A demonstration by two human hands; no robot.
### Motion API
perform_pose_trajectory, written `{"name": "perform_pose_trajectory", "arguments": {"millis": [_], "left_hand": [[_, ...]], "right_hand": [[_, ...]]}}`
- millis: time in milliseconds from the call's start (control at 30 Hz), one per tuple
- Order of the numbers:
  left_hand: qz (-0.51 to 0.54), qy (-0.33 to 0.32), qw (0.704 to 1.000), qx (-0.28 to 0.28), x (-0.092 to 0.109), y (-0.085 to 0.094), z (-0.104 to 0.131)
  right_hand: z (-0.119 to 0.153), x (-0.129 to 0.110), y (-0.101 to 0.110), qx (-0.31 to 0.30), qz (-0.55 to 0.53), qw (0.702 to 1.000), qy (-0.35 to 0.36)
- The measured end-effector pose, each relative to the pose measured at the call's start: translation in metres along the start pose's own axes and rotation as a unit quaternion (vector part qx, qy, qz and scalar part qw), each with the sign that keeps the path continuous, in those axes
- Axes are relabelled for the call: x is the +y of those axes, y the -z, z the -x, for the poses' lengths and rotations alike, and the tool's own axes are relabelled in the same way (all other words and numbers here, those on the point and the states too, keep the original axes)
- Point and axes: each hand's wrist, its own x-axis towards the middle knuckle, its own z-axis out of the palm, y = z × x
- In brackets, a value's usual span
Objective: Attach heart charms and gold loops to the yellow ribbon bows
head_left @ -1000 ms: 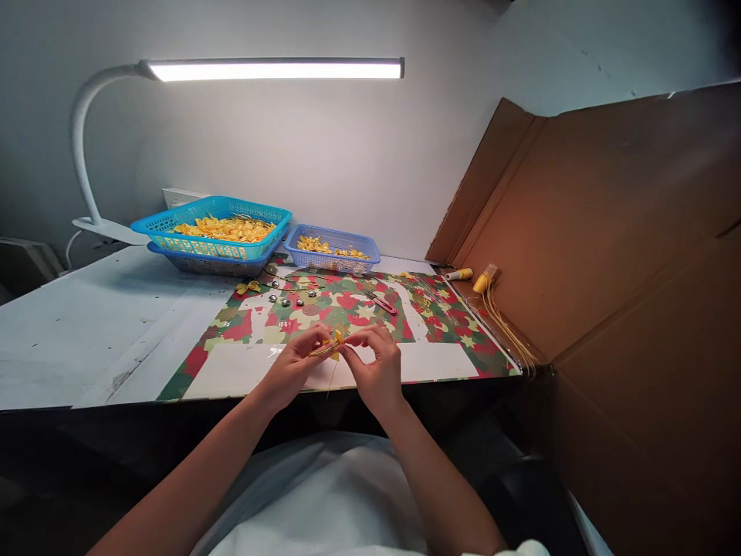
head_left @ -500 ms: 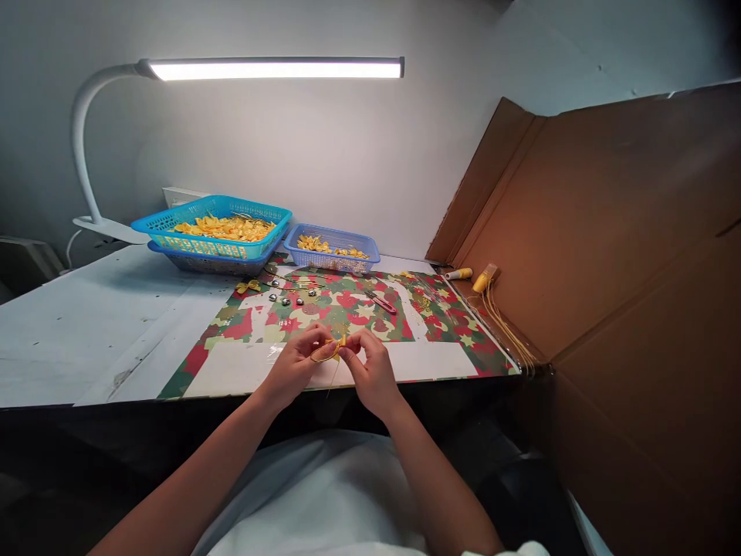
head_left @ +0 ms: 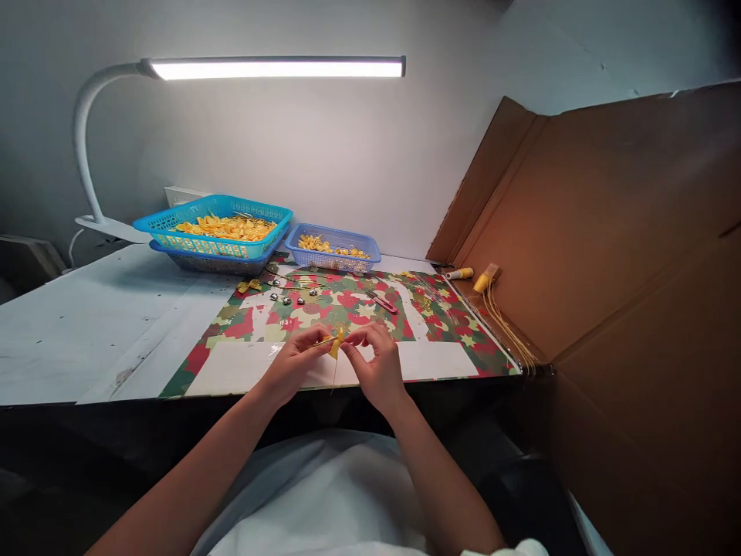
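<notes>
near the front edge of the white table surface (head_left: 63,332), we see the left hand (head_left: 294,359) and right hand (head_left: 379,361), fingertips pinched together, holding one shiny yellow ribbon bow (head_left: 336,345); loops shaped, thin thread (head_left: 335,374) hanging loose, we judge it unfinished. toward the back edge we count five round silver metal bells (head_left: 286,301), unattached, one second bow (head_left: 248,286), one red-handled cutter (head_left: 383,303), three blue-toned plastic baskets (head_left: 333,264).

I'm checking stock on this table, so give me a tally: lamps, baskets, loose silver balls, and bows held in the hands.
Lamp: 1
Baskets: 3
Silver balls: 5
Held bow: 1
Total: 10
</notes>
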Motion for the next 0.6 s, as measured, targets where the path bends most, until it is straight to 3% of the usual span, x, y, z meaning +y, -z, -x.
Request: {"name": "perform_pose_trajectory", "arguments": {"millis": [267,400,600], "left_hand": [[-0.022,0.001,0.999,-0.025,-0.001,0.001,0.0],[-0.044,-0.008,0.999,-0.031,0.001,-0.001,0.001],[-0.073,-0.025,0.996,-0.036,0.007,-0.004,0.002]], "right_hand": [[-0.005,0.0,0.002,-0.045,0.044,0.998,-0.004],[-0.011,0.004,0.007,-0.094,-0.032,0.993,-0.058],[-0.019,0.016,0.01,-0.191,-0.153,0.962,-0.122]]}}
